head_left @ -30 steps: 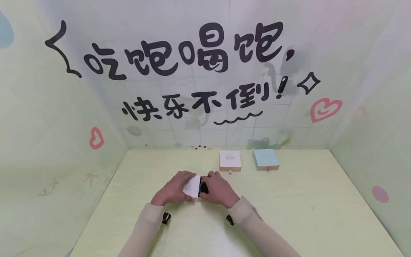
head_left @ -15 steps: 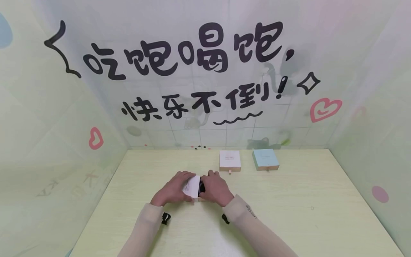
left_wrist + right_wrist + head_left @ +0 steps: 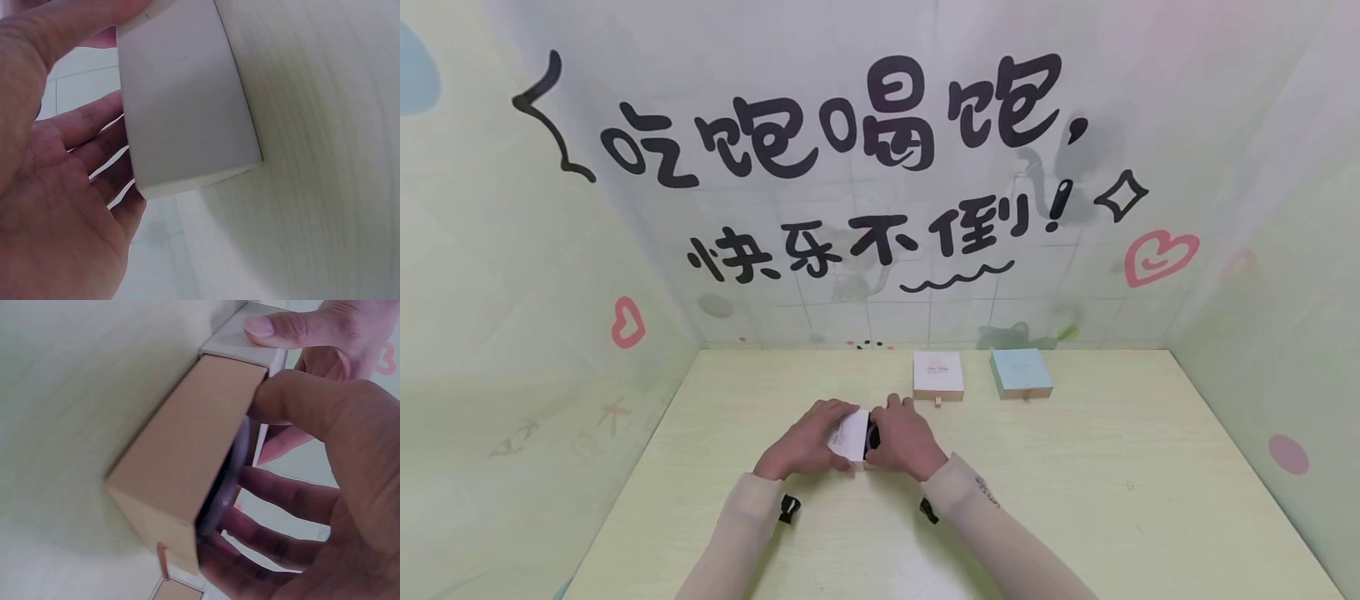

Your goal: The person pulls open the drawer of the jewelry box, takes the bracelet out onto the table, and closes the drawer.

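1. Head view: drawer box sits on the table (image 3: 1075,500) in front of you, tray (image 3: 184,434) part-way out of the white box cover (image 3: 850,435) toward your right. Dark round item (image 3: 222,501) is inside the tray, tilted, one edge above the wall.
2. Your left hand (image 3: 806,439) grips the cover: thumb on the near side, fingers across to the far side. Box looks well braced.
3. Your right hand (image 3: 910,437) is part closed, thumb and fingers curled round the item at the tray opening. Contact under the thumb is hidden, so you can't tell how firm the grip is.
4. Step in hand, my read: handling the item at the open tray. Seating or lifting, can't tell from this.
5. Next move calls for the left hand bracing the cover. If lifting, bring the item up clear of the tray wall and cover lip. If seating, lay it flat, then get your fingers out before the tray slides.
6. Risk: a tilted item could snag on the cover.
7. Pink-white box (image 3: 937,372) and light-blue box (image 3: 1021,370) sit closed farther back, well apart from your hands.
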A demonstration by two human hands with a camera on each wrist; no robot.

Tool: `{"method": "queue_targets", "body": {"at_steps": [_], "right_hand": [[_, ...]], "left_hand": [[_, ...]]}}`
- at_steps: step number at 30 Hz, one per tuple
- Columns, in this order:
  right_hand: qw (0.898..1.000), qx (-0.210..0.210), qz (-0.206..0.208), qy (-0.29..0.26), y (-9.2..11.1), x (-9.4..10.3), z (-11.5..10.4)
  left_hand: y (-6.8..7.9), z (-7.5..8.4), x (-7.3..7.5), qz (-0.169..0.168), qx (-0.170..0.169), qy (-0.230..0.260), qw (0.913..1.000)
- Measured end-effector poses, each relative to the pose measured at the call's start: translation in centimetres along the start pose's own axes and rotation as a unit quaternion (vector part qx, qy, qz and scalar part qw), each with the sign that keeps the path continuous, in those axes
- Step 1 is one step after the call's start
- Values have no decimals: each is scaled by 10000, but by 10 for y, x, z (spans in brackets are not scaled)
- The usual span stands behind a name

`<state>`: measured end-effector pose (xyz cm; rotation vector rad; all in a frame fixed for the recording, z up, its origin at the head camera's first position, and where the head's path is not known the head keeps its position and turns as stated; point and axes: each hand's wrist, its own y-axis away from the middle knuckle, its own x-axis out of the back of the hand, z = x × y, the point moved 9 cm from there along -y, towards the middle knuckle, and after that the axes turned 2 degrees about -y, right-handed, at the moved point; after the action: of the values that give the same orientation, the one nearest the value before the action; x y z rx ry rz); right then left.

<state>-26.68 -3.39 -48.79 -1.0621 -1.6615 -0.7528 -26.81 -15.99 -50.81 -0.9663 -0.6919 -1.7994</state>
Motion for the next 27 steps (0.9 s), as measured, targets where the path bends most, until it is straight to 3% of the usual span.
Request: {"method": "queue_targets", "body": {"at_steps": [6, 18, 27], "right_hand": [[9991, 179, 335, -184, 4, 4, 4], [9894, 481, 719, -1166, 20, 17, 12], [9831, 874, 734, -1430, 39, 17, 0]], "left_hand": [[-1, 0, 0, -18, 6, -5, 10000], [-1, 0, -2, -17, -30, 14, 10000], [0, 1, -1, -4, -54, 28, 10000]]}}
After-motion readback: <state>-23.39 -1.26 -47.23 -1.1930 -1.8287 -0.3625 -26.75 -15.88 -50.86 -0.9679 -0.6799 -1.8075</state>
